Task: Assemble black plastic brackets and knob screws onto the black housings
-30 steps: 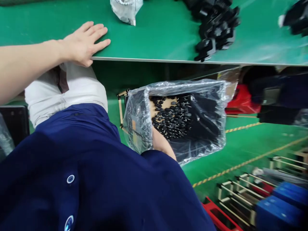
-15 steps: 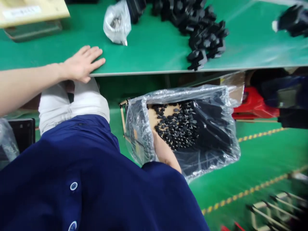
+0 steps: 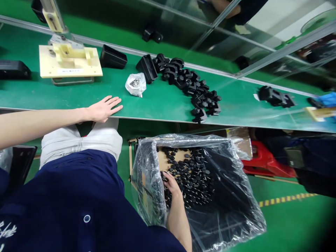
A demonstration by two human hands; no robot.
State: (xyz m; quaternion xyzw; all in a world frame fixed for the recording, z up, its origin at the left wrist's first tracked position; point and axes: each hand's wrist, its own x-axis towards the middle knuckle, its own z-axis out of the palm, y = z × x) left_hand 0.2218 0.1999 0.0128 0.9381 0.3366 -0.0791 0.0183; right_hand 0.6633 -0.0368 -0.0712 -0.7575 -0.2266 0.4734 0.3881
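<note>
My left hand (image 3: 103, 109) lies flat with its fingers spread on the front edge of the green workbench (image 3: 110, 85). Its palm rests there and it holds nothing. Down to the right, my right hand (image 3: 172, 184) reaches into a box lined with clear plastic (image 3: 223, 224). Its fingers are curled around dark pieces at the left side of a heap of black-headed screws (image 3: 195, 182) with thin metal shanks. How many pieces are in the fingers is hidden. On the bench, a small plastic bag (image 3: 135, 84) of metal parts lies beyond my left hand.
A pale yellow fixture (image 3: 70, 63) stands at the back left of the bench. Black clamp-like parts (image 3: 195, 89) are piled right of the bag, near black housings (image 3: 147, 68). A red stool-like object (image 3: 265, 161) and a seated person (image 3: 309, 157) are at the right.
The view has tilted up and shows more of the bench. My right hand, hidden at the box's left side before, now shows at the screws. My left hand stays on the bench edge.
</note>
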